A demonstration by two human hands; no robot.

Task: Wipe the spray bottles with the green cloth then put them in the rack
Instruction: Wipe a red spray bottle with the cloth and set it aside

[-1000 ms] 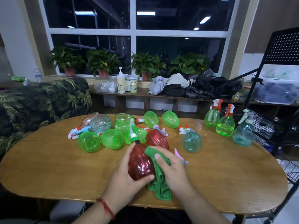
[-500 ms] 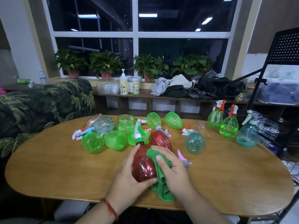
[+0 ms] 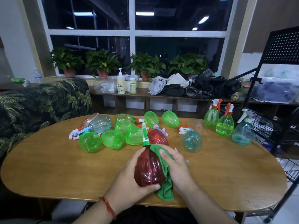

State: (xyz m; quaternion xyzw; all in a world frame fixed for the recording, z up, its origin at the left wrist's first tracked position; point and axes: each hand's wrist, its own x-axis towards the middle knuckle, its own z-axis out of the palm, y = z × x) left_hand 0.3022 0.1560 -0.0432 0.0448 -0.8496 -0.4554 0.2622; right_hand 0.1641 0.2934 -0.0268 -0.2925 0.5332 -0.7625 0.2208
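Note:
A red spray bottle [image 3: 149, 168] with a green and white nozzle lies tilted above the table's front edge. My left hand [image 3: 129, 181] grips its lower body from the left. My right hand [image 3: 175, 167] holds the green cloth [image 3: 165, 186] against the bottle's right side; the cloth hangs below my palm. Several green, teal and red spray bottles [image 3: 113, 139] lie on their sides behind. Three upright bottles [image 3: 224, 125] stand at the table's right end beside the black wire rack [image 3: 265, 125].
The oval wooden table [image 3: 56, 162] has bare surface left and right of my hands. A leaf-print sofa [image 3: 40, 104] stands at left. Behind, a shelf carries potted plants [image 3: 103, 63], a pump bottle [image 3: 120, 83] and piled clothes [image 3: 181, 86].
My right hand has slid the cloth up along the red bottle toward its neck. My left hand keeps its grip, and the camera view has shifted slightly.

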